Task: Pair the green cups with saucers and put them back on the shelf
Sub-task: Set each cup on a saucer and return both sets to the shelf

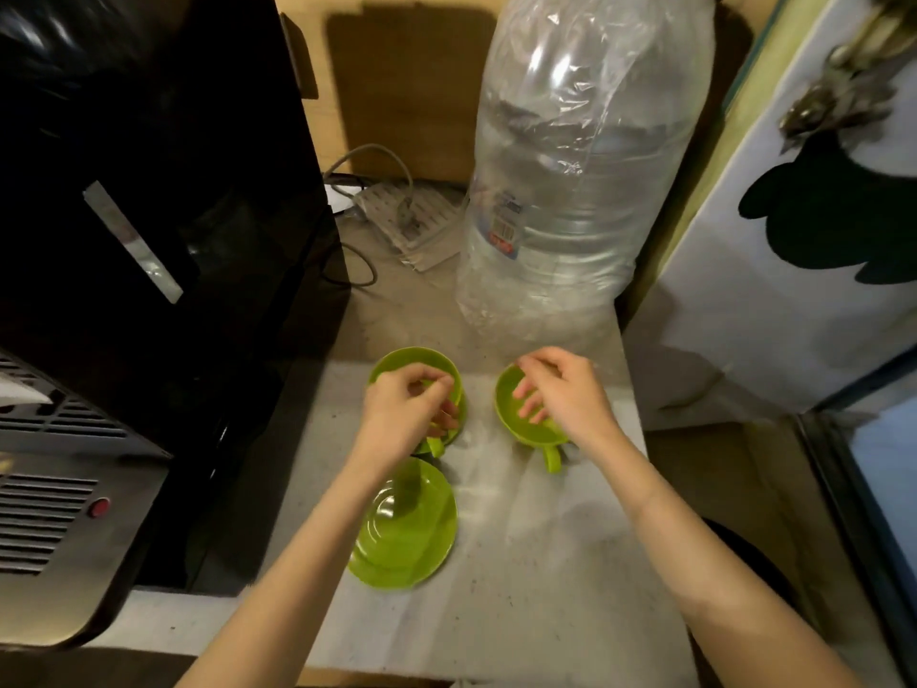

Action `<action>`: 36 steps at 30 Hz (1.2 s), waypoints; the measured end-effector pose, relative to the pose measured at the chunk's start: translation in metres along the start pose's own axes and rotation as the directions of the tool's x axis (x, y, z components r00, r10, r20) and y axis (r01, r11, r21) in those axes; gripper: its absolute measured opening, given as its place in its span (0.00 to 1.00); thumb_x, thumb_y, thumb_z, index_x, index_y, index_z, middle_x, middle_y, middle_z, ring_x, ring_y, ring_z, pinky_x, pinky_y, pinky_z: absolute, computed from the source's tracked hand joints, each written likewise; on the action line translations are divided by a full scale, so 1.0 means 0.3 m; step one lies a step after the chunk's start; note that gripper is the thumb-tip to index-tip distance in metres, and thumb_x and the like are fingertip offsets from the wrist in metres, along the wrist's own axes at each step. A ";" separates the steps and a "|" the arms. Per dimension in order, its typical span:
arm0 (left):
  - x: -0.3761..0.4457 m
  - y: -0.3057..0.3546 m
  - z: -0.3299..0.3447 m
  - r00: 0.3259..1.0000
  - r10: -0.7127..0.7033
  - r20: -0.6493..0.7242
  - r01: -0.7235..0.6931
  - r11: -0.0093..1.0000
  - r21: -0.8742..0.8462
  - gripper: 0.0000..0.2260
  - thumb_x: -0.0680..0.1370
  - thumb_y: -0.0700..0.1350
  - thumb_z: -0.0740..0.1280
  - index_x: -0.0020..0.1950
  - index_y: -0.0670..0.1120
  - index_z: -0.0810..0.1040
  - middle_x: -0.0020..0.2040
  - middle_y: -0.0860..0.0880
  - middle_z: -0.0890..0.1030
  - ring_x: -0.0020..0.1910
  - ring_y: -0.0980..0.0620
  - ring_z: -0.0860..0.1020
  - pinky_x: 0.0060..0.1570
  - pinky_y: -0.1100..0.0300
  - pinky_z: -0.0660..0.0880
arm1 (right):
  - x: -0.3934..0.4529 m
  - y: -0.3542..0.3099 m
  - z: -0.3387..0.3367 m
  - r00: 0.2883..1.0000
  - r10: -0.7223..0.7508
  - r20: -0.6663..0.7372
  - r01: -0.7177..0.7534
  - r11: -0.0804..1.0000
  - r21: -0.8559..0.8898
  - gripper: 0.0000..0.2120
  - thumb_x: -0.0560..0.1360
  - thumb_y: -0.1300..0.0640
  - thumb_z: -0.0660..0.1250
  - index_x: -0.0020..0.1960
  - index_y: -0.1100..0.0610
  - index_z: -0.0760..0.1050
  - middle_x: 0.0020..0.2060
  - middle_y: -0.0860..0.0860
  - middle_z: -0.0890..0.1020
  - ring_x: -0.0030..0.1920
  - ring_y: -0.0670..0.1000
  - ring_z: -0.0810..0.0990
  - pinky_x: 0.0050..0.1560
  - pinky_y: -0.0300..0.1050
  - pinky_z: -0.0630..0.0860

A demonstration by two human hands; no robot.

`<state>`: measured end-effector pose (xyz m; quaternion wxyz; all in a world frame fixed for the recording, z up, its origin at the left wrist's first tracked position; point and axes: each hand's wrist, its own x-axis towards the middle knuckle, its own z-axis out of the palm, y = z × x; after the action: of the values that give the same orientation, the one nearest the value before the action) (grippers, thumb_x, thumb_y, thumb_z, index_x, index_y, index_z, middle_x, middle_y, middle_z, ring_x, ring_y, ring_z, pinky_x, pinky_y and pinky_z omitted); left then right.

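Two green cups are seen on a pale counter (521, 563), well apart from each other. The left cup (397, 362) is sat on by the left hand (402, 414), fingers curled over its rim and near side; a saucer edge may be showing under it, but this cannot be told for sure. The right cup (511, 414) is covered by the right hand (560, 394), fingers (528, 399) spread and dipped into the bowl, thumb side at the far rim; no firm pinch is shown, so whether either cup is actually held cannot be told. The right cup's handle (553, 459) is pointed toward the person.

A stack of green saucers (404, 526) (two, it seems) is lying just near of the left cup, untouched. No pairing is judged done for the right cup.

Risks, as judged:
- A rim grip from above is loose; the cup could be tipped or dropped if lifted fast.
- The left forearm is passed right over the saucers, so they could be nudged toward the counter edge.
- The big plastic bottle (585, 166), standing close behind the cups, could be bumped on a lift.
- The black appliance (163, 216) crowds the left side, leaving little room there.
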<state>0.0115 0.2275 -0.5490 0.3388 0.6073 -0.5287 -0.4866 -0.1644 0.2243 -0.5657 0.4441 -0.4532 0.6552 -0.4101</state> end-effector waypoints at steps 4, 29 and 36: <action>-0.001 -0.008 0.125 0.909 -0.256 0.328 0.275 0.961 -0.011 0.22 0.77 0.47 0.62 0.69 0.43 0.64 0.50 0.37 0.78 0.38 0.49 0.80 0.33 0.62 0.76 | -0.014 0.061 -0.120 0.963 -0.039 -0.267 -0.019 0.977 -0.211 0.06 0.75 0.56 0.62 0.43 0.53 0.76 0.33 0.52 0.80 0.30 0.48 0.79 0.34 0.45 0.76; -0.088 -0.024 0.088 0.980 -0.170 0.108 0.199 0.899 -0.390 0.15 0.74 0.37 0.64 0.61 0.39 0.75 0.38 0.40 0.81 0.29 0.54 0.83 0.33 0.63 0.80 | -0.111 0.033 -0.076 0.975 0.194 0.112 -0.217 0.943 0.252 0.09 0.77 0.60 0.61 0.55 0.61 0.68 0.36 0.59 0.78 0.21 0.48 0.81 0.26 0.39 0.79; -0.275 -0.087 -0.115 0.977 -0.207 -0.042 0.163 0.866 -0.472 0.18 0.73 0.36 0.66 0.64 0.39 0.73 0.33 0.46 0.85 0.31 0.51 0.83 0.36 0.60 0.81 | -0.219 -0.017 0.077 0.919 0.093 0.383 -0.201 0.946 0.253 0.03 0.76 0.62 0.62 0.46 0.55 0.71 0.30 0.55 0.82 0.25 0.51 0.82 0.29 0.42 0.79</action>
<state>0.0552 0.3097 -0.5438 0.4501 0.5776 -0.3196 -0.6014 -0.1285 0.2829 -0.5533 0.6492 -0.4013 0.5268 -0.3742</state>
